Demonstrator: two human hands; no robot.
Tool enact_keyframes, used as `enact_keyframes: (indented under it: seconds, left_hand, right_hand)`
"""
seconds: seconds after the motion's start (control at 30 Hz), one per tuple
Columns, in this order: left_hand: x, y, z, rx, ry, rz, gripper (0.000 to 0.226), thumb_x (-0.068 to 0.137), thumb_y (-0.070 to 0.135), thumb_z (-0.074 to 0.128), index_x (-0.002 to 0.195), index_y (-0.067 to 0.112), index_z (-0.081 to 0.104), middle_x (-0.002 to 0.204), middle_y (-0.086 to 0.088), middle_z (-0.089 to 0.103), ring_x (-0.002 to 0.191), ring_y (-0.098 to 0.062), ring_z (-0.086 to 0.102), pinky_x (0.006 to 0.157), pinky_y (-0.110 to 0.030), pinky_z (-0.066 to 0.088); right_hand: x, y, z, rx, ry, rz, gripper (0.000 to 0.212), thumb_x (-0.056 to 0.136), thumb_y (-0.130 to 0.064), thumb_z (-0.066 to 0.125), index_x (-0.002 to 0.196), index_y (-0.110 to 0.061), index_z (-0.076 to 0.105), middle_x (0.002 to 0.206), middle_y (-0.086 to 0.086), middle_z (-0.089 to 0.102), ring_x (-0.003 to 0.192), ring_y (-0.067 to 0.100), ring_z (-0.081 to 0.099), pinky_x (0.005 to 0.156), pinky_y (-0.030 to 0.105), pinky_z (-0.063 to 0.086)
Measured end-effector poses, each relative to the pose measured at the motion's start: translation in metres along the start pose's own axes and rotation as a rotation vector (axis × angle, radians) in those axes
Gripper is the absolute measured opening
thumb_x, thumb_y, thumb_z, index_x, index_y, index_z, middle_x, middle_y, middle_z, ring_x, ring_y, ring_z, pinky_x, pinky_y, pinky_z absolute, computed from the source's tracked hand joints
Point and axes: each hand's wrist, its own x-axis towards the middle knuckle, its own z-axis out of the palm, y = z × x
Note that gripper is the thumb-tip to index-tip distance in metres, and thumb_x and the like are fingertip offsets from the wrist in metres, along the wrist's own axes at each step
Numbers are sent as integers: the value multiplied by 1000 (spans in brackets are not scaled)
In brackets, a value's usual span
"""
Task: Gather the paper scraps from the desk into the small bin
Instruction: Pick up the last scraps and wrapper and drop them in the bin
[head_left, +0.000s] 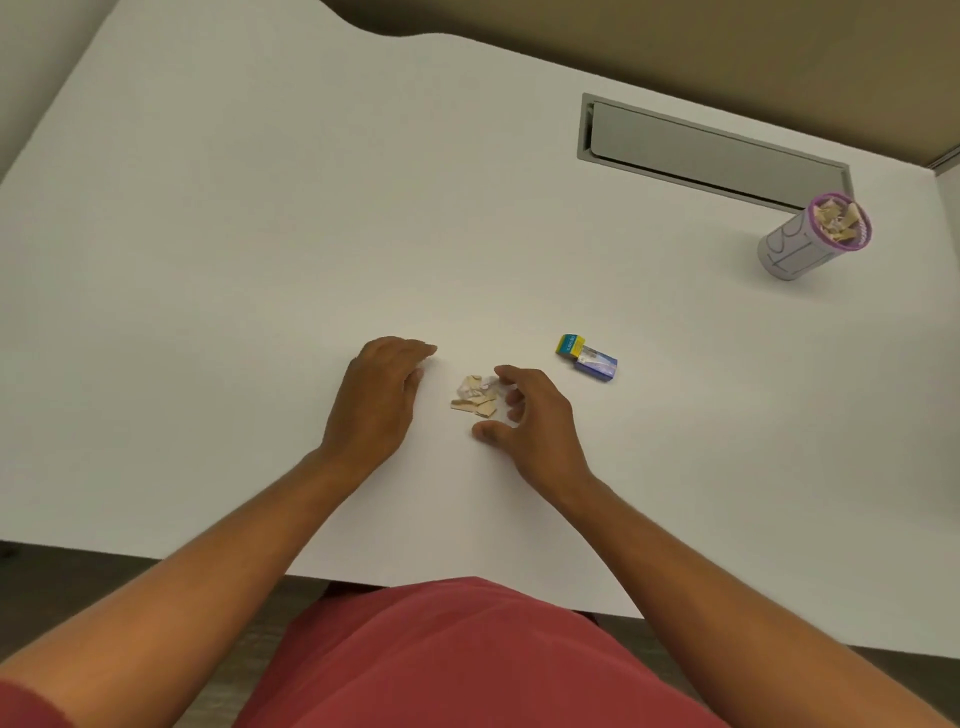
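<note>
A small heap of tan and white paper scraps (476, 397) lies on the white desk (260, 234) near its front edge. My left hand (376, 397) rests palm down just left of the heap, fingers together, holding nothing. My right hand (530, 415) curves around the heap's right side, thumb and fingers spread, fingertips touching or nearly touching the scraps. The small bin (810, 239), a white cylinder with a purple rim, stands far right and holds several tan scraps.
A small blue and yellow box (587, 358) lies on the desk right of my right hand. A grey cable slot cover (711, 150) is set into the desk at the back right. A beige wall runs behind.
</note>
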Motion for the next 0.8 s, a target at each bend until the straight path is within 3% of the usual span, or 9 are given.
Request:
enact_keyframes:
  seconds: [0.1,0.2,0.33,0.43,0.53,0.63,0.8]
  left_hand:
    - [-14,-12,7,245,-52,60,44,108,22,48,151,12,51,163,-9,42,154,-35,33,126,-52,26]
    - [-26,-19,15,387,-86,69,54,112,36,29,162,16,31,172,-8,22,160,-33,16,129,-54,17]
    - [-28,-20,18,411,-69,72,57,110,41,23,162,17,30,172,-7,23,160,-31,17,129,-53,17]
    - [-28,-20,18,417,-74,67,58,110,41,23,162,18,30,172,-7,23,160,-31,18,129,-53,17]
    - [-28,-20,17,427,-72,70,58,110,41,23,163,19,28,172,-6,22,160,-31,17,129,-52,16]
    - [-27,-20,18,430,-84,68,58,110,42,21,163,19,28,172,-6,22,160,-31,17,129,-52,17]
    - [-27,-17,15,399,-95,61,56,111,40,25,161,17,32,172,-7,24,160,-31,18,130,-52,15]
  right_hand:
    - [8,-8,1,-103,-3,-90,69,77,-18,88,137,-26,56,127,-9,57,103,2,56,90,19,48]
    - [9,-9,2,-487,-70,-312,64,93,-22,71,151,-28,44,153,-3,43,134,20,42,107,32,43]
    - [2,-8,8,-823,-216,-474,59,103,-8,47,157,-30,36,167,3,26,145,28,32,102,37,49]
    - [-4,-10,7,-895,-245,-514,59,99,-1,52,154,-19,41,163,10,35,142,31,38,88,40,58]
    - [-5,-12,4,-896,-243,-583,35,98,-3,57,133,-7,59,141,15,54,125,34,52,72,44,61]
    - [3,-10,1,-827,-241,-578,18,102,-12,52,113,-6,66,121,10,61,117,28,53,76,46,57]
    - [17,-8,0,-679,-192,-493,18,89,1,59,99,-6,72,108,8,68,106,29,59,82,42,53]
